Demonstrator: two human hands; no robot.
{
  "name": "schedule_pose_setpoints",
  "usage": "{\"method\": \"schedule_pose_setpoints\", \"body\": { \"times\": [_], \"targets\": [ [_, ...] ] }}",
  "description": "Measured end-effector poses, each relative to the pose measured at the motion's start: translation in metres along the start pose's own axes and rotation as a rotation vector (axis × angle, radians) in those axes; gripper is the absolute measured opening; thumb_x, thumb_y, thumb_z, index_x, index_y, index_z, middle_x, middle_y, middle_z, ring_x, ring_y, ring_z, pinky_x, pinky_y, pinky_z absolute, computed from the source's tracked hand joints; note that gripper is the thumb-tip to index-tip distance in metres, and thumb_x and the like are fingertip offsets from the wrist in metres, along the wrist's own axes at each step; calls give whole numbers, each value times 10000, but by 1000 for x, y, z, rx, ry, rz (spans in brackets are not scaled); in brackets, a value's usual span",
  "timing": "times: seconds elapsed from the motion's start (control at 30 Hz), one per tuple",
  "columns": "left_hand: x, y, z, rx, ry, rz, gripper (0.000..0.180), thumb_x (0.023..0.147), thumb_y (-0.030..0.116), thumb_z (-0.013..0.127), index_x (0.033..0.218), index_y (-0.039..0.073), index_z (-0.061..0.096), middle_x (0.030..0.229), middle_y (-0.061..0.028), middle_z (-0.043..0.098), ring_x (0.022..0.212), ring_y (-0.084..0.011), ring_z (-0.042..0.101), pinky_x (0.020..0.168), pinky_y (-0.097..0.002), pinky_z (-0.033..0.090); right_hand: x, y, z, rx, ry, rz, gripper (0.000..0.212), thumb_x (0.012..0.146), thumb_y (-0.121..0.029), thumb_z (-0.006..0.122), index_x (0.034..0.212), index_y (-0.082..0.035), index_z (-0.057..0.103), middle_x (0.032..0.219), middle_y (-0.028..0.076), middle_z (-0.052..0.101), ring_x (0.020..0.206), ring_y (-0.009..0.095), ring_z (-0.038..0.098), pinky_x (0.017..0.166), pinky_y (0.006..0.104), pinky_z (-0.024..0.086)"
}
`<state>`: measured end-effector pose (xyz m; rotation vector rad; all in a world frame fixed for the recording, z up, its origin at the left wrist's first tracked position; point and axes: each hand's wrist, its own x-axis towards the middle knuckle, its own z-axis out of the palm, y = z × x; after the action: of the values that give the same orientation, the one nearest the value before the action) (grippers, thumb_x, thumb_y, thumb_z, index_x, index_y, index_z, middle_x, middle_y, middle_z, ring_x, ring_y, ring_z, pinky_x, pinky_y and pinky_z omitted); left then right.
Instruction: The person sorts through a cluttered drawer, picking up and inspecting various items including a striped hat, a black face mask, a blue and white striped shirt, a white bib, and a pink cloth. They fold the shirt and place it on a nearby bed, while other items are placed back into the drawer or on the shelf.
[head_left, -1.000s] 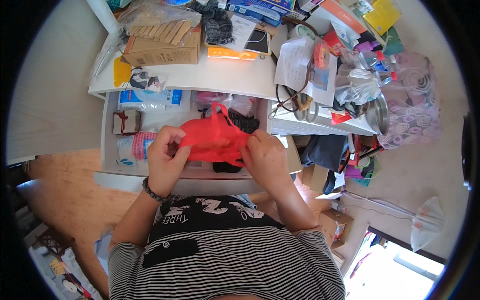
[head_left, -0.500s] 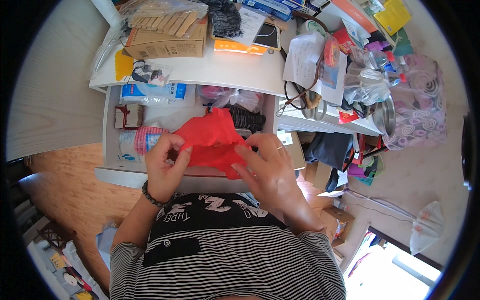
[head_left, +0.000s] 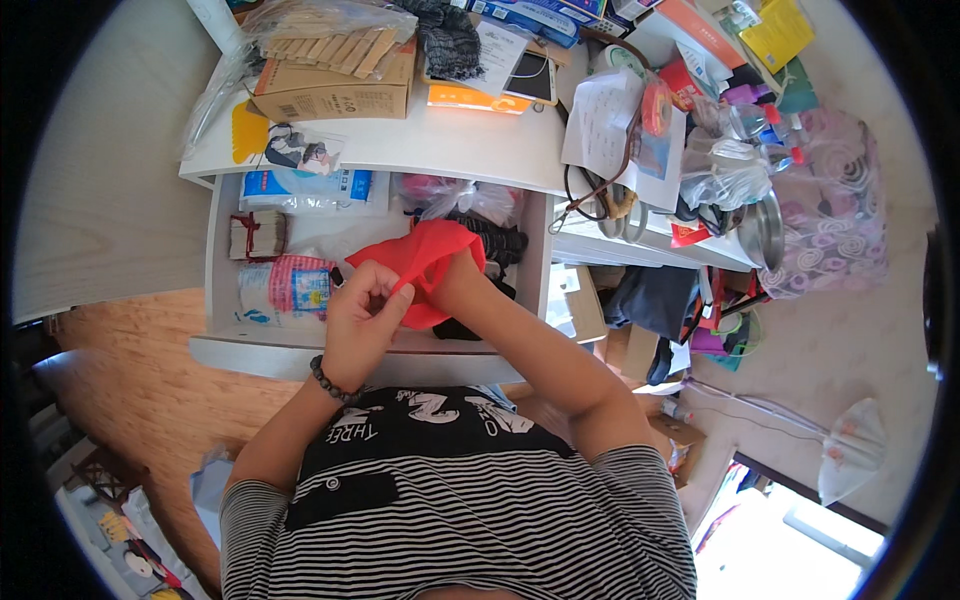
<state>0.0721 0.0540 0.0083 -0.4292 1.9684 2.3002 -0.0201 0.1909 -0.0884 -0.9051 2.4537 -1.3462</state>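
Note:
A soft red bag [head_left: 415, 245] is held over the pulled-out drawer [head_left: 222, 310]. My left hand [head_left: 365, 312], with a dark bead bracelet [head_left: 330, 382] at its wrist, pinches the bag's edge between thumb and fingers. Into the bag's mouth reaches my right hand [head_left: 462, 284]; its fingers are hidden by the red material. Behind the bag lie dark striped folded cloths [head_left: 500, 240]. Left of it, in the drawer, sits a clear packet with pink and blue contents [head_left: 295, 285].
Also in the drawer are a tied stack of cards [head_left: 258, 235], a blue-and-white packet [head_left: 310, 188] and a clear bag [head_left: 480, 198]. On the white desktop [head_left: 450, 145] stand a cardboard box [head_left: 350, 92] and an orange box [head_left: 480, 98]. Papers and bottles crowd the right side.
My right hand has gone from the bag's right edge into its opening. My left hand has shifted slightly right, still pinching the edge, and the bag has bunched up around the right hand.

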Motion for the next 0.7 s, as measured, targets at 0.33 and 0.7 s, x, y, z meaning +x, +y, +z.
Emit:
{"method": "schedule_pose_setpoints", "body": {
  "times": [0.33,0.7],
  "targets": [
    [28,10,-36,325,-16,551,229,849,134,660,1029,30,563,865,-58,613,838,-195,604,822,-301,476,0,-87,-64,83,-367,525,198,797,-95,555,967,-25,628,958,191,649,938,311,632,773,364,505],
    [33,-29,-75,356,-322,-20,259,902,89,565,1143,-6,575,1017,-79,630,930,-162,588,839,-279,458,-7,-69,-76,751,-206,748,267,864,-41,562,1125,7,590,1049,99,650,899,181,636,761,308,518]
  ]
}}
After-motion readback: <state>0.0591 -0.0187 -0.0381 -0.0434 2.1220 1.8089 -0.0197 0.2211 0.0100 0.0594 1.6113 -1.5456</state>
